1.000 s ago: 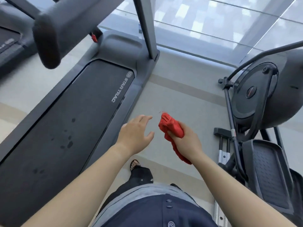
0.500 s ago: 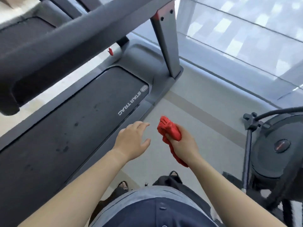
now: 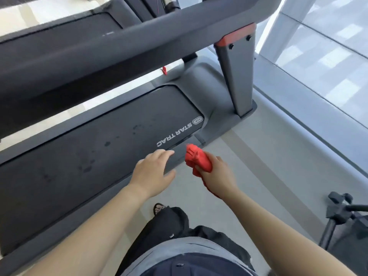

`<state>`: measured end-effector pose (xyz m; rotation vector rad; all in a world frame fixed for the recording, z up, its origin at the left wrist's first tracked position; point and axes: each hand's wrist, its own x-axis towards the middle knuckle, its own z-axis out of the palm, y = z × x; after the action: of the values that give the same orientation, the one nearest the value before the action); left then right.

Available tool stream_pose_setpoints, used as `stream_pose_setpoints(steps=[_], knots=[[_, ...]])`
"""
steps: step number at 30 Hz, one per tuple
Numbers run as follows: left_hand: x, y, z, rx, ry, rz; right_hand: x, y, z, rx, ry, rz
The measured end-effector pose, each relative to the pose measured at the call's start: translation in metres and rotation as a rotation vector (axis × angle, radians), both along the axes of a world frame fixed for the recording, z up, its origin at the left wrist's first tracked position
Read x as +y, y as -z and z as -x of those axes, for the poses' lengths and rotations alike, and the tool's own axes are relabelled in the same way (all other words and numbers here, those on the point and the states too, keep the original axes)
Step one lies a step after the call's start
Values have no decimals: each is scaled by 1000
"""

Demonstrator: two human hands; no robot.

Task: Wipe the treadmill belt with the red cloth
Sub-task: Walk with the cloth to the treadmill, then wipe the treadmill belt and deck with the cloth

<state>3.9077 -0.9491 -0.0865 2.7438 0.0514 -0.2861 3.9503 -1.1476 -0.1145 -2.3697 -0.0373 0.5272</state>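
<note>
The dark treadmill belt [image 3: 83,156] runs from lower left to upper right, with dark spots on it and white STAR TRAC lettering near its front end. My right hand [image 3: 217,172] grips a bunched red cloth [image 3: 197,159] in the air above the treadmill's right side rail. My left hand [image 3: 153,172] hovers open, fingers spread, over the belt's right edge and holds nothing. The cloth does not touch the belt.
A thick grey handrail [image 3: 119,56] crosses above the belt. The treadmill's upright post [image 3: 237,76] stands at the front right. Another machine's black frame [image 3: 342,214] sits at the lower right. A glass wall [image 3: 318,56] runs along the right. My foot [image 3: 159,209] is on the floor.
The view has swung left and closer to the treadmill. Both hands have moved toward the belt's front right corner, and the cloth is now over the side rail instead of the floor.
</note>
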Motion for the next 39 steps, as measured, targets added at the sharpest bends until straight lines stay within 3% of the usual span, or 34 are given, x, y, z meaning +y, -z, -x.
stream_pose_setpoints(steps=[9, 24, 33, 39], knots=[[22, 99, -126, -88, 27, -101, 32, 105, -127, -100, 8, -54], [62, 520, -306, -204, -76, -81, 77, 507, -319, -251, -5, -131], [89, 600, -312, -161, -138, 4, 109, 592, -340, -260, 16, 58], [118, 617, -327, -186, -155, 64, 126, 595, -350, -275, -96, 266]])
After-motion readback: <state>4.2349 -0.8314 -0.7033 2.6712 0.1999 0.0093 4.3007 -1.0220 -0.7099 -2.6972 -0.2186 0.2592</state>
